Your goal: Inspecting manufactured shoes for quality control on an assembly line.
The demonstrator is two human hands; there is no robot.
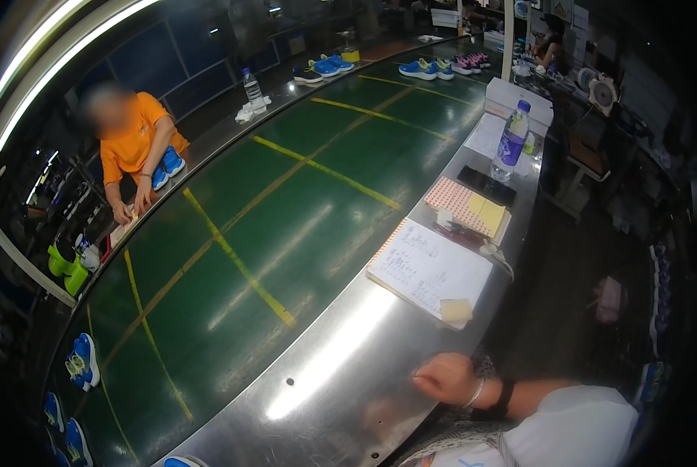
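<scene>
- While our right hand (447, 379) has nothing visible in it, we'd call the step an idle wait at the line, nothing being worked.
- Nearest thing is the pad (418, 253): handwritten page up, lying on the metal ledge (325, 409), ahead of the hand and apart from it. Yellow note (455, 311) sits on its near corner.
- Our read on the next move: going for the pad calls for a short forward reach and opened fingers. Going for a shoe calls for a long reach left — the closest ones we see whole, like the blue shoe (84, 362), are over at the belt's (286, 241) left end.
- Right hand pose: fingers curled in together, loose fist, back of the hand mostly up. Can't tell if it rests on the ledge edge or hangs just over it.
- Forearm comes in from lower right, roughly level, pointing left across our front; dark band (506, 395) on the wrist, elbow bent under the white sleeve (586, 424).
- Left hand out of frame — can't tell its state.
- Co-worker (134, 136) across the belt has both hands low at the far edge, well apart from ours.
</scene>
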